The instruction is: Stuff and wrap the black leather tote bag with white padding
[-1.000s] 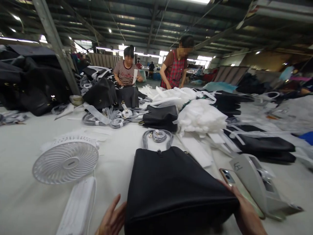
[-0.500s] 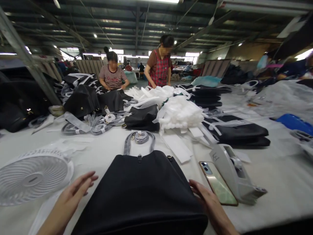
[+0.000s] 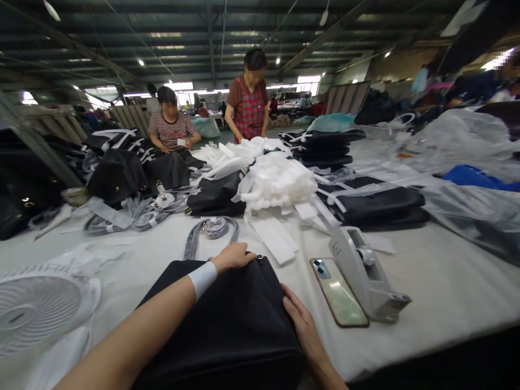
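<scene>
A black handbag (image 3: 227, 319) lies in front of me with its top edge facing away. My left hand (image 3: 233, 255) reaches across it, a pale band round the wrist. Its fingers are closed at the bag's top edge, beside a small metal ring (image 3: 260, 257); the fingertips are partly hidden. Against the bag's right side rests my right hand (image 3: 299, 314), fingers stretched out along the leather. Just beyond the top edge lies a coiled strap (image 3: 215, 227) in clear wrapping with gold clasps.
Right of the bag are a phone (image 3: 339, 292) and a tape dispenser (image 3: 368, 276). A white fan (image 3: 44, 309) stands at left. Farther back are white foam pieces (image 3: 280, 181), stacked black bags (image 3: 377, 203) and wrapped straps (image 3: 142, 214). Two people work across the table.
My left hand has moved from beside the bag's left side to its top edge. My right hand now touches the right side. The view has shifted slightly to the right.
</scene>
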Demonstrator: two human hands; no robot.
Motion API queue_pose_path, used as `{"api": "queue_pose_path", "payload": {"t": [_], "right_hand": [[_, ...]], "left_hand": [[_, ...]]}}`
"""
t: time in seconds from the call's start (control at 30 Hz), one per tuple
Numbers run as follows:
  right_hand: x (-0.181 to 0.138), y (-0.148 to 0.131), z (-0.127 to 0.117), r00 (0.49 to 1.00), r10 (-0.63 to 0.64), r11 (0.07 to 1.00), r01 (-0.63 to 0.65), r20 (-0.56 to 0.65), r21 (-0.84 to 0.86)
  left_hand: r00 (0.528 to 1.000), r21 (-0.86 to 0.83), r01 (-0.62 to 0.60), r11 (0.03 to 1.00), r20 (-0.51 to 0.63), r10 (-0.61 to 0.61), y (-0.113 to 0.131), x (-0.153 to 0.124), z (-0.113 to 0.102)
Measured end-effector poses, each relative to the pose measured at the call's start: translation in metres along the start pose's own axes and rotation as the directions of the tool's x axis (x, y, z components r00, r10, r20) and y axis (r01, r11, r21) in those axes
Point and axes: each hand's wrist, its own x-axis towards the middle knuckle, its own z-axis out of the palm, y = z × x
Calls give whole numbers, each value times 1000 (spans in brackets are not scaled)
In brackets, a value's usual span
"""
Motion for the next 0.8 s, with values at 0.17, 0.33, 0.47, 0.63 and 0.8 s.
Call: {"api": "queue_pose_path", "payload": {"t": [0.17, 0.33, 0.47, 0.63, 0.8], "right_hand": [[-3, -4, -4, 999, -47, 998, 46, 27, 36], [10, -28, -12, 982, -186, 979, 182, 36, 87], [24, -19, 20, 945, -303, 952, 306, 121, -6], [28, 30, 73, 781, -204, 956, 289, 590, -51], [32, 33, 71, 809, -194, 954, 288, 555, -87]], "left_hand": [[998, 98, 58, 994, -9, -57, -6, 19, -8], [994, 42, 67, 997, -94, -63, -11, 14, -24], [988, -22, 75, 997, -132, -78, -12, 13, -18], [973, -58, 157, 986, -163, -165, -23, 22, -11], [954, -95, 216, 972, -193, -230, -43, 26, -12]]}}
